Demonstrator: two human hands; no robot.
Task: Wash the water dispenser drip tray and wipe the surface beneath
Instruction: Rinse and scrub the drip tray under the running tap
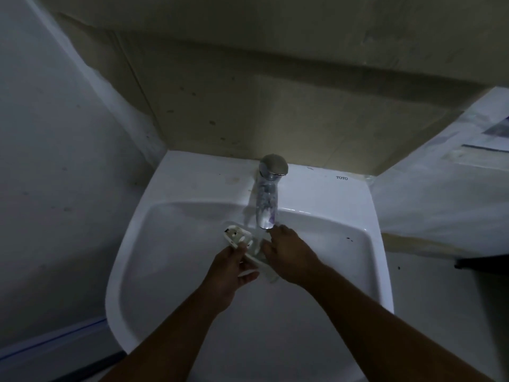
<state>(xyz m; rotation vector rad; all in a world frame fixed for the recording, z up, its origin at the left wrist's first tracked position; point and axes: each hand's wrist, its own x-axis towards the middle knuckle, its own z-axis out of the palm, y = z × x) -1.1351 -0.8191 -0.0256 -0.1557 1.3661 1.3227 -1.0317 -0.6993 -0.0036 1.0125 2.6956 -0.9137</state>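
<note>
A small white drip tray (pixel 237 236) is held over the bowl of a white sink (pixel 358 205), just left of the running water. My left hand (pixel 234 267) grips the tray's near end, thumb on one side and fingers curled under it. My right hand (pixel 289 252) reaches in under the chrome tap (pixel 268 194), its fingers on the tray's right part where the stream falls. Whether those fingers curl round the tray cannot be told in the dim light. The water blurs that part of the tray.
The sink is set in a corner, with a grey wall at the left and a stained beige wall behind. A ledge with papers (pixel 484 139) lies at the right. A dark edge (pixel 482 261) juts in at mid right.
</note>
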